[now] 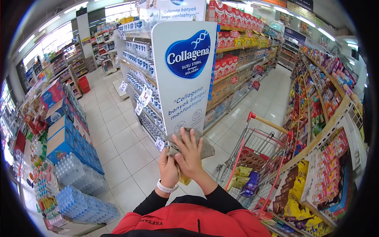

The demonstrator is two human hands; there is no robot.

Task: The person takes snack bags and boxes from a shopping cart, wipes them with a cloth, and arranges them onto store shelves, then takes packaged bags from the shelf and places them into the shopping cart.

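Note:
A grey-brown cloth [208,150] with a yellow part [184,179] hanging below it is bunched in front of the lower end of a white Collagena display panel [189,89]. My left hand [169,172], with a white watch on its wrist, grips the cloth's near left edge, thumb up. Over the cloth lies my right hand [189,153], flat with its fingers spread. Whether the cloth touches the panel I cannot tell. Cans [139,59] fill the shelves on the panel's left side.
To the right stands a shopping cart [252,158] holding several packets. Snack shelves [304,197] line the right side. Boxes [67,136] and water bottle packs [85,205] are stacked on the left. White tiled floor [124,140] runs along both aisles.

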